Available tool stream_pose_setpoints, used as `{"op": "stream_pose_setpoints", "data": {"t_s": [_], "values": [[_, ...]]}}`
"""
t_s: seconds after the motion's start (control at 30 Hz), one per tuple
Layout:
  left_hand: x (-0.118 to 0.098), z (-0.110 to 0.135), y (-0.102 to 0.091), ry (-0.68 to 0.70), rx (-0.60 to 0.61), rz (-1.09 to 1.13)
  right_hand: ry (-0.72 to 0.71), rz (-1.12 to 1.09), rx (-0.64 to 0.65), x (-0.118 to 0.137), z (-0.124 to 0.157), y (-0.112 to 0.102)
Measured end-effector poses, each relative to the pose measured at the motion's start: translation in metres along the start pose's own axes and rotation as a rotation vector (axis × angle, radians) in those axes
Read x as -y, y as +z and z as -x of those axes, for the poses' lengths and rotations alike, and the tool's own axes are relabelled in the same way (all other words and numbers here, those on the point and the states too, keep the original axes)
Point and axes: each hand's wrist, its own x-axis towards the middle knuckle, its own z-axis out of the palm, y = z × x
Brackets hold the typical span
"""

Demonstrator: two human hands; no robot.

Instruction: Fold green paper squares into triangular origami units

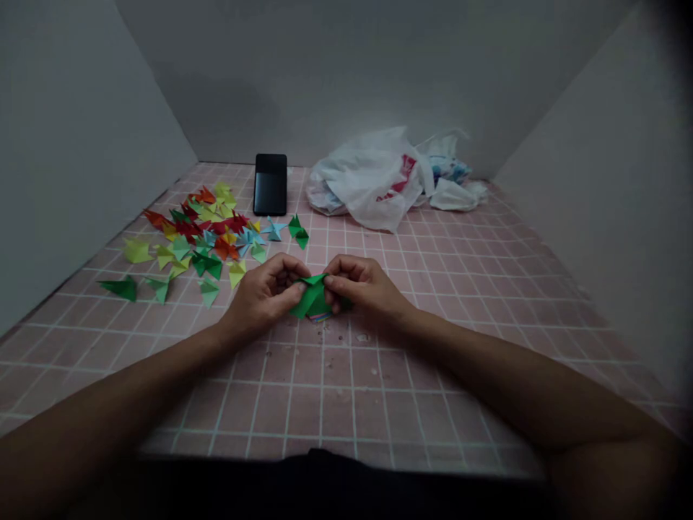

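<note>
A folded green paper piece (312, 296) sits between both hands at the middle of the pink tiled table (336, 375). My left hand (263, 295) pinches its left side with curled fingers. My right hand (364, 284) pinches its right side, thumb and fingers closed on the paper. Under the green piece lies a small stack of coloured paper sheets (319, 315), mostly hidden by it. Both forearms rest on the table.
A scatter of folded paper pieces (200, 235) in red, green, yellow and blue lies at the left. A black phone (270, 183) lies at the back. White plastic bags (379, 177) sit at the back right. Grey walls enclose the table.
</note>
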Motion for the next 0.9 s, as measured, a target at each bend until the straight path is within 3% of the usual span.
{"op": "stream_pose_setpoints", "data": {"t_s": [0.9], "values": [[0.003,0.001,-0.004,0.042,-0.128,0.071,-0.067,-0.191,0.086,-0.009,0.000,0.001]]}}
